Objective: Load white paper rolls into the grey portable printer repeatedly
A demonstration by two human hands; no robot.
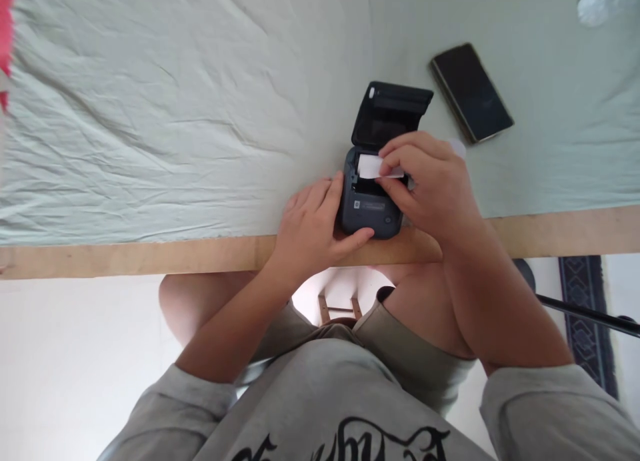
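Observation:
A small dark label printer [371,215] lies near the table's front edge with its hinged lid [387,117] swung up and back. My left hand [313,224] steadies it, index finger along its left side and thumb across the near corner. Over the open compartment, my right hand [433,181] pinches a white paper roll [370,167] between thumb and fingers. The roll sits at or just inside the compartment; its right part is hidden by my fingers. A bit of white material [457,147] shows behind the right hand's knuckles.
A dark smartphone [473,93] lies to the right of the raised lid. Clear plastic [605,4] is at the far right corner, and something red [5,41] at the far left. A pale wrinkled cloth [190,114] covers the table behind its bare wooden edge [130,257].

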